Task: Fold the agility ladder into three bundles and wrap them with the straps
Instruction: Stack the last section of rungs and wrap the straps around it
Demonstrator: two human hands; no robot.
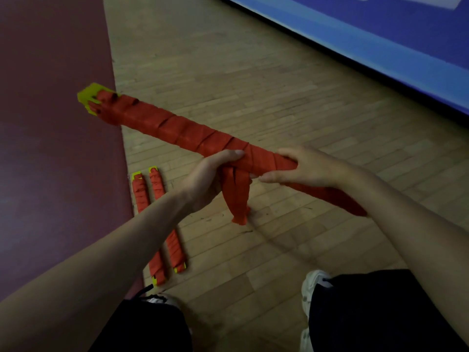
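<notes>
I see the left hand (pixel 210 179) curled round the long bundle (pixel 177 125) from below, with the thumb lying on top of the red wrapping. The right hand (pixel 312 166) grips the same bundle just beside it, fingers bent over the top and the thumb pointing toward the left hand. Between the two hands the loose strap end (pixel 237 199) hangs down from the bundle, touching the left palm. The bundle is held in the air above the wooden floor (pixel 253 97), slanted from the lower right up to the upper left, where a yellow rung end (pixel 87 94) sticks out. Two wrapped bundles (pixel 176 250) lie side by side on the floor under the left forearm, next to the edge of a dark red mat (pixel 50 148). A blue pad (pixel 380 47) runs along the upper right.
</notes>
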